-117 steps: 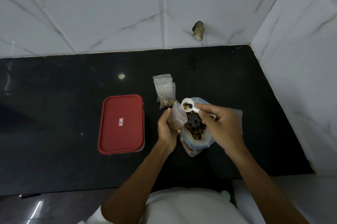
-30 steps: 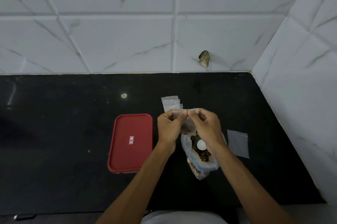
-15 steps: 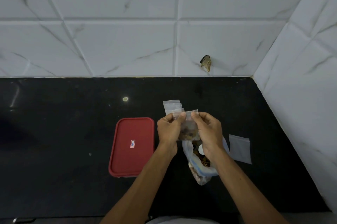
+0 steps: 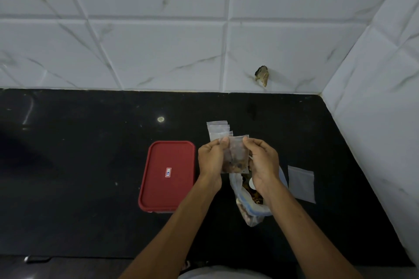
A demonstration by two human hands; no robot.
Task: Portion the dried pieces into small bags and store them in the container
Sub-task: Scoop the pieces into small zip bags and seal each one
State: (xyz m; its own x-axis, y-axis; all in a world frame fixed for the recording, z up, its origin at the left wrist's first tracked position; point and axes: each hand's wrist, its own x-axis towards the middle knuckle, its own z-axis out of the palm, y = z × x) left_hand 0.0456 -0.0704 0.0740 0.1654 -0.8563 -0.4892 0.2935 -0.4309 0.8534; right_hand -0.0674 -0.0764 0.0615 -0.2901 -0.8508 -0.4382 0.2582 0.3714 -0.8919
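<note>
both hands pinch the top edge of a small filled bag (image 4: pixel 235 156), left hand (image 4: pixel 212 158) and right hand (image 4: pixel 263 163) with fingers curled, above the large open bag (image 4: pixel 251 208).

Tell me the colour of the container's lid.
Red, with a small white label at its centre. The container lid shows in the head view, left of the hands.

The small clear bag (image 4: pixel 235 154), dried pieces (image 4: pixel 234 166) at bottom, hangs upright near the red-lidded container (image 4: pixel 167 176).
</note>
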